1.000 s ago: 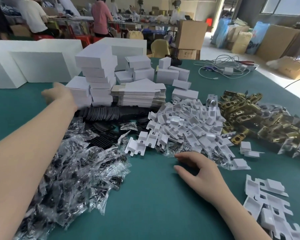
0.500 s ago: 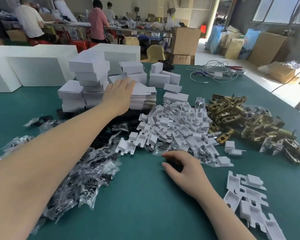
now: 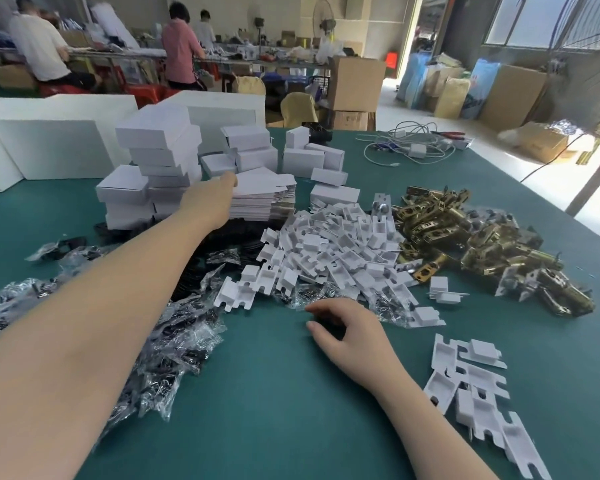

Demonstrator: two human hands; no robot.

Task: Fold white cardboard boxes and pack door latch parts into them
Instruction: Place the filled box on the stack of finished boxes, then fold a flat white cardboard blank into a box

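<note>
While the left hand (image 3: 211,199) reaches to the centre of the frame and lies on the stack of flat box blanks (image 3: 265,199), its fingertips seem to grip the top sheet, though blur hides them. Lower centre, the right hand (image 3: 347,332) rests loosely curled on the green table (image 3: 274,410), holding nothing. Brass latch parts (image 3: 465,233) lie heaped at right, folded boxes (image 3: 160,157) stacked upper left.

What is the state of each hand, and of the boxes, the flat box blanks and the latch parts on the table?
left hand: reaching out, resting on the flat blanks.
right hand: on the table, fingers loosely curled, holding nothing visible.
flat box blanks: unfolded, in a stack.
folded white boxes: closed, stacked.
brass latch parts: loose in a heap.
white inserts: loose in a heap.
</note>
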